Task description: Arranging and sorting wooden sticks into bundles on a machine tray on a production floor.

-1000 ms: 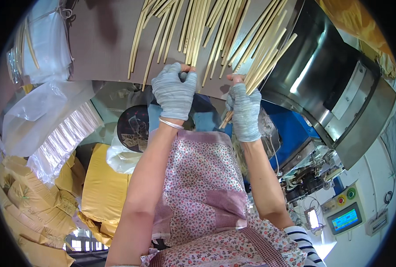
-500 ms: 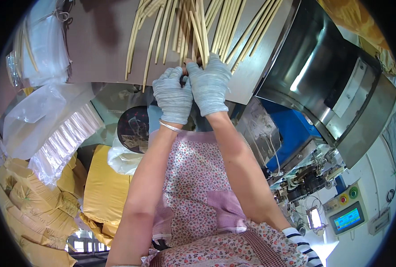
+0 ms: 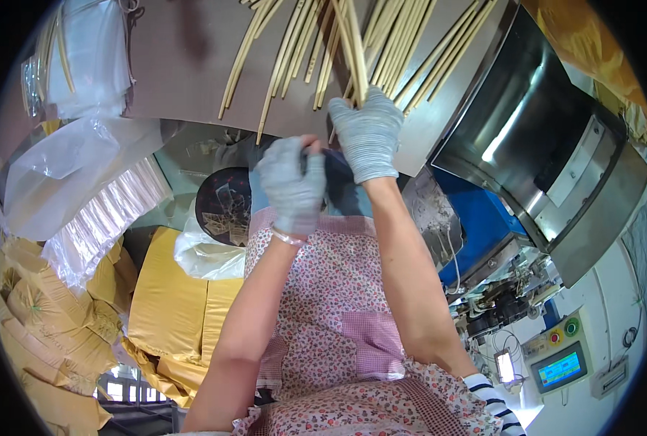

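"where are the wooden sticks (image 3: pixel 400 47)?"
"fanned across the table (image 3: pixel 167 87) — the right hand (image 3: pixel 369 136) grips a few ends."
"and the left hand (image 3: pixel 292 185)?"
"apart, short of them, nearer the apron (image 3: pixel 320 291) — can't tell if closed."

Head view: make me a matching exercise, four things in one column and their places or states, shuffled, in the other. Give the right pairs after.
Things
1. Left hand
2. Right hand
3. Apron
4. Screen

Places or states
A. Printed with small flowers
B. Closed around the lower ends of pale sticks
C. Lit mostly blue, at the lower right of the picture
D. Gloved, with a bracelet at its wrist

Right pairs: 1-D, 2-B, 3-A, 4-C
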Tool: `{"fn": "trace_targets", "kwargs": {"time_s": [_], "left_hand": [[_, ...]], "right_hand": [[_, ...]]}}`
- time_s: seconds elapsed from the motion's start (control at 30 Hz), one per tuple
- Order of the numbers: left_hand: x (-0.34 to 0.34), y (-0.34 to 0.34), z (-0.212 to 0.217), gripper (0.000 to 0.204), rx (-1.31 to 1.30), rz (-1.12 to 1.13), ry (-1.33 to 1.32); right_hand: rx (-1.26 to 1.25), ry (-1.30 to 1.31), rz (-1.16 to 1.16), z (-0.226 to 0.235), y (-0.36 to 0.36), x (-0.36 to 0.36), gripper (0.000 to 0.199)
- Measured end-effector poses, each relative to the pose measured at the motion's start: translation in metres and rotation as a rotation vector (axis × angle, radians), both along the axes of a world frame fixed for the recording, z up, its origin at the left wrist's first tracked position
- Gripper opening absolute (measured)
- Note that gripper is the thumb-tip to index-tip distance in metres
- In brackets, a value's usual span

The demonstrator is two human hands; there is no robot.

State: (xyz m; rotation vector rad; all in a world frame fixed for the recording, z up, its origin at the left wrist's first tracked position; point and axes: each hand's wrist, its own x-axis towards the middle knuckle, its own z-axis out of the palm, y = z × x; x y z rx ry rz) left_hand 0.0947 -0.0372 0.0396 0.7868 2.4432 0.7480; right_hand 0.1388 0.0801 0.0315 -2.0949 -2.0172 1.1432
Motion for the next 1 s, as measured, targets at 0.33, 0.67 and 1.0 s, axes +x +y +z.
{"fn": "trace_targets", "kwargs": {"time_s": [0.33, 0.67, 1.0], "left_hand": [[-0.052, -0.029, -0.013, 0.018, -0.042, 0.406, -0.096], [-0.034, -0.031, -0.001, 0.010, 0.021, 0.212, -0.137], [0.002, 0.001, 0.052, 0.010, 0.104, -0.183, -0.315]], "right_hand": [[-0.020, 0.166, -0.052, 0.002, 0.000, 0.009, 0.026], [0.047, -0.008, 0.123, -0.001, 0.008, -0.002, 0.028], [-0.304, 0.556, -0.241, 0.050, -0.029, 0.035, 0.027]]}}
